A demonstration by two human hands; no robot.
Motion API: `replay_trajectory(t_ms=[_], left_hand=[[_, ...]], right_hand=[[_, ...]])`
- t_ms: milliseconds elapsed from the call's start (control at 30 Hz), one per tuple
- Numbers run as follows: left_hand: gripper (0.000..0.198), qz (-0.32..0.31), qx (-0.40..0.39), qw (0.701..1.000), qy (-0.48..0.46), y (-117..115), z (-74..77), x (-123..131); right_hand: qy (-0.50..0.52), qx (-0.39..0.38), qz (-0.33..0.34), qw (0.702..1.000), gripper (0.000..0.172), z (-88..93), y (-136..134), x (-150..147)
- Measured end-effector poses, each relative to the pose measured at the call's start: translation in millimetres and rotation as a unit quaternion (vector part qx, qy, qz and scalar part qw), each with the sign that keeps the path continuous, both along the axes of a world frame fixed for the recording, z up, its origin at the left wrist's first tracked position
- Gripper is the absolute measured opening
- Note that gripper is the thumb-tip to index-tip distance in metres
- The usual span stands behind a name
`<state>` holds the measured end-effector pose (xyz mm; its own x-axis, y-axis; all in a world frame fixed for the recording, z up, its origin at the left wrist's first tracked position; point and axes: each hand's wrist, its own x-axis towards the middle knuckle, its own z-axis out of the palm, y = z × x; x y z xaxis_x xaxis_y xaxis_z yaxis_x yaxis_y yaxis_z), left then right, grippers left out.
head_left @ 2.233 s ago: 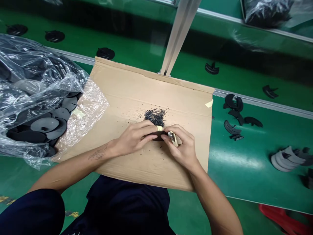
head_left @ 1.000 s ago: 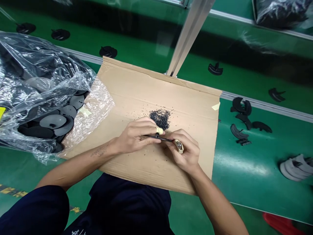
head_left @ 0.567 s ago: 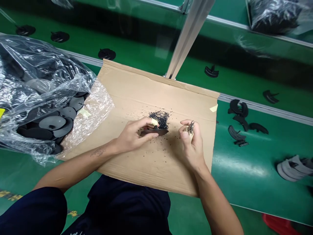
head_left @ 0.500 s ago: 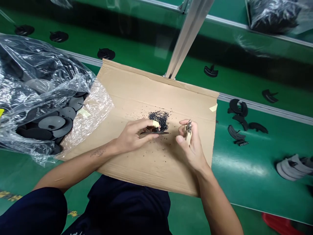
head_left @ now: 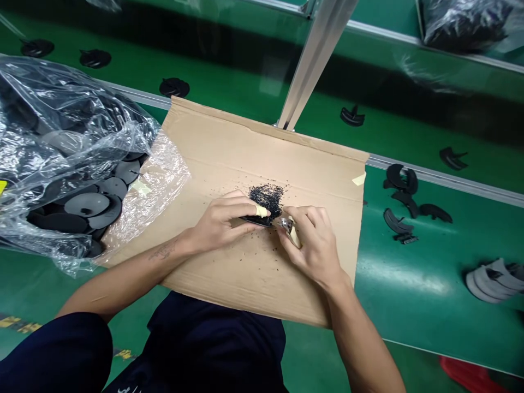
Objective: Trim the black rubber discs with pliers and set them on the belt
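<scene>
My left hand (head_left: 223, 221) pinches a flat black plastic disc (head_left: 257, 220) by its edge, with the fingers above and the thumb below. Yellow tape is wrapped around one fingertip. My right hand (head_left: 313, 240) is closed around small cutting pliers (head_left: 290, 230) with cream-coloured handles. Their metal jaws are at the disc's right edge; whether they touch it I cannot tell. Just beyond the disc, a pile of small black plastic bits (head_left: 268, 196) is scattered over the cardboard sheet (head_left: 229, 142).
A clear plastic bag (head_left: 77, 131) of black discs (head_left: 87, 205) lies on the left. Curved black pieces (head_left: 401, 180) and stacked grey parts (head_left: 491, 281) sit on the green table at right. A metal post (head_left: 311, 60) rises behind the cardboard.
My right hand has moved left with the pliers, bringing their jaws from a gap away up to the disc. The disc in my left hand has tilted slightly.
</scene>
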<state>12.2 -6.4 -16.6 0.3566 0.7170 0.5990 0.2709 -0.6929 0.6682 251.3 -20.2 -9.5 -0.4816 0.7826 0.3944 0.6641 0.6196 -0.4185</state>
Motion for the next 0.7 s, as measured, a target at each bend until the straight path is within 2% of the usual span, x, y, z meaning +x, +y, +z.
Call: replay_trajectory(t_ms=[267, 700], left_hand=[[0.010, -0.031, -0.008, 0.999, 0.016, -1.2, 3.4, 0.0], [0.009, -0.051, 0.011, 0.999, -0.002, 0.8, -4.2, -0.3]], right_hand=[[0.000, -0.001, 0.021, 1.000, 0.026, 1.7, -2.4, -0.4], [-0.033, -0.013, 0.020, 0.999, 0.033, 6.8, -5.8, 5.2]])
